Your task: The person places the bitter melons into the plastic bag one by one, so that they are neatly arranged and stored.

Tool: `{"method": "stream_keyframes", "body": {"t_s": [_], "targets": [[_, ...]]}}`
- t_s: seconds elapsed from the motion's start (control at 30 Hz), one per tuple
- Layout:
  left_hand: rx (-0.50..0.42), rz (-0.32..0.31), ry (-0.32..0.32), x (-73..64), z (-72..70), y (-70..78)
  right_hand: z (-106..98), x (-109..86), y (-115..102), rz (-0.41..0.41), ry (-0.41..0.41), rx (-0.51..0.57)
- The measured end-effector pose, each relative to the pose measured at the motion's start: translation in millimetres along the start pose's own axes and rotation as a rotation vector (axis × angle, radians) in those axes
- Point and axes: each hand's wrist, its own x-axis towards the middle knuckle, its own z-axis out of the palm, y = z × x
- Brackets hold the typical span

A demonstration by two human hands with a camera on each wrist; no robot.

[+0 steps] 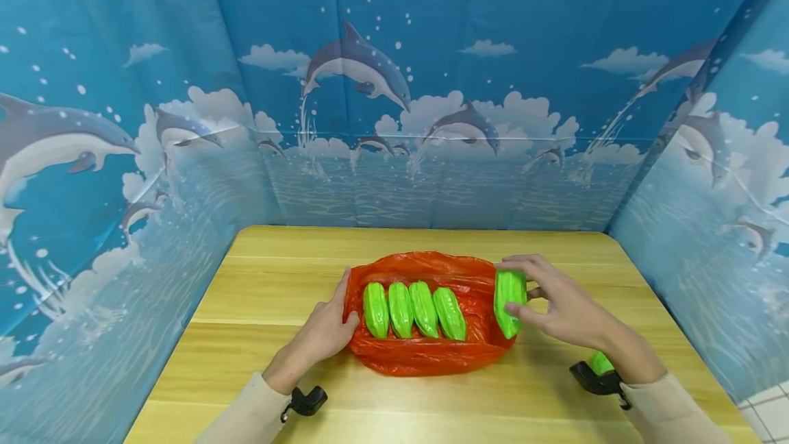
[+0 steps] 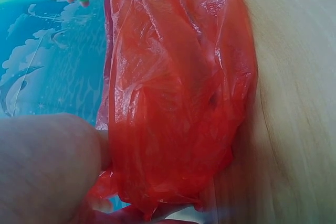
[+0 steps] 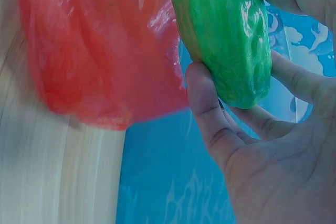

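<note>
A red plastic bag (image 1: 431,360) lies on the table with its mouth spread wide. Inside it, several bright green, ridged, gourd-like vegetables (image 1: 401,310) stand side by side in a row. My left hand (image 1: 329,327) pinches the bag's left rim, thumb on the inner side. Over the bag's right end, my right hand (image 1: 545,300) holds another green gourd-like vegetable (image 3: 226,40) upright between thumb and fingers. From the left wrist view, the bag's red side (image 2: 173,93) fills the middle and hides its contents.
Near my right wrist, a further green thing (image 1: 600,363) lies on the table, partly hidden behind the black wrist camera mount (image 1: 596,379). A wooden table (image 1: 265,273) bears everything. Blue dolphin-printed curtains (image 1: 394,183) rise along its back and sides.
</note>
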Motion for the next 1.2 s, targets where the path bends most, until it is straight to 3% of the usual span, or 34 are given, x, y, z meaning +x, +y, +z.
{"method": "stream_keyframes", "body": {"t_s": [0.57, 1.2], "targets": [[0.006, -0.001, -0.008, 1.4, 0.5, 2.8, 9.6, 20.9, -17.8, -0.071, -0.027, -0.058], [-0.007, -0.009, -0.001, -1.4, -0.4, 4.4, 24.2, 54.7, -36.4, -0.077, -0.146, -0.032]]}}
